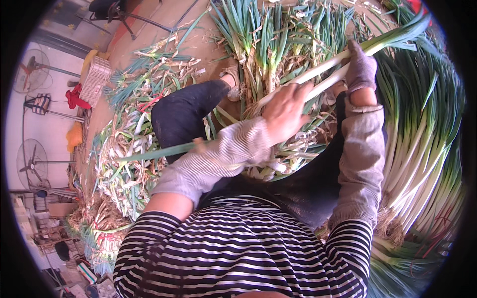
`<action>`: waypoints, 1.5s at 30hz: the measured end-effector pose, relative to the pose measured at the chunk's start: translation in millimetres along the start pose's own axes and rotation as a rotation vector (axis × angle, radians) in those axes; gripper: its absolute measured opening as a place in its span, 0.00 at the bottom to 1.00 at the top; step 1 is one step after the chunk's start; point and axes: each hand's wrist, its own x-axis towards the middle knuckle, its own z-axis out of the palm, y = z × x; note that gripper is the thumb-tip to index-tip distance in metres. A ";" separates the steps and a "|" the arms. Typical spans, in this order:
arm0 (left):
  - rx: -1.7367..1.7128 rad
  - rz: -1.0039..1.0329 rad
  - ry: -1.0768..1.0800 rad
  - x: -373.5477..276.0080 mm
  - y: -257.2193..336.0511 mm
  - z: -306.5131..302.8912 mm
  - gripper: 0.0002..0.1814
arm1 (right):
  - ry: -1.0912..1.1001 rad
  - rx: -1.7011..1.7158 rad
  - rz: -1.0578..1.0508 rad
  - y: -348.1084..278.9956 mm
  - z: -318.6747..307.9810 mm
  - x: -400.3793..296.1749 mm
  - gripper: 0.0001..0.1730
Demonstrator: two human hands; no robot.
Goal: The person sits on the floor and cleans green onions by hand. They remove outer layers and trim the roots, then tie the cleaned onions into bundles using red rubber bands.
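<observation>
My right hand (pixel 360 69), in a greyish knit glove, grips two long leek-like green onions (pixel 322 70) near where the white shanks turn green. Their leaves point to the upper right, and the roots of one point down left. My bare left hand (pixel 287 111) lies over the white shanks, blurred, palm down; whether its fingers close on them is unclear. A loose green leaf (pixel 160 152) stretches across my left forearm. Beyond the hands stand upright untrimmed green onions (pixel 261 41) with dry outer leaves. At right lies a large pile of white-stemmed green onions (pixel 413 149).
Heaped leaf scraps (pixel 126 164) cover the floor at left, beside my bent leg (pixel 182 111). Tied bundles (pixel 108 242) lie at lower left. Further off are a plastic crate (pixel 95 80), a red cloth (pixel 76 97), fans (pixel 32 162) and a metal-legged stand (pixel 128 20).
</observation>
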 end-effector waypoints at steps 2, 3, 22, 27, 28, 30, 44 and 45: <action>-0.124 -0.314 -0.108 21.2 1.5 13.5 0.27 | -0.061 0.046 -0.049 -1.0 9.9 -8.1 0.19; -0.137 -0.053 0.080 26.8 -2.2 13.0 0.22 | -0.068 0.211 -0.069 1.0 12.1 -9.6 0.15; -0.211 0.114 0.167 -21.4 -2.9 -19.9 0.08 | 0.133 0.381 0.048 -4.1 15.3 18.1 0.10; 0.143 -0.421 -0.862 -100.7 -65.6 -35.9 0.17 | 0.068 0.450 -0.085 -19.7 -3.4 17.1 0.07; 0.145 -0.372 -0.727 -94.8 -48.7 -45.2 0.20 | 0.066 0.458 -0.091 -14.7 -2.7 17.1 0.08; 0.008 -0.235 -0.357 -70.3 -15.3 -61.1 0.25 | -0.023 0.471 -0.094 -7.0 -1.0 11.4 0.10; -0.244 -0.377 -1.076 -157.0 -47.6 -57.0 0.23 | -0.029 0.446 -0.075 -32.2 -29.3 39.5 0.05; -0.129 -0.261 -1.089 -136.2 -31.3 -81.0 0.27 | -0.021 0.401 -0.099 -29.3 -35.1 39.6 0.05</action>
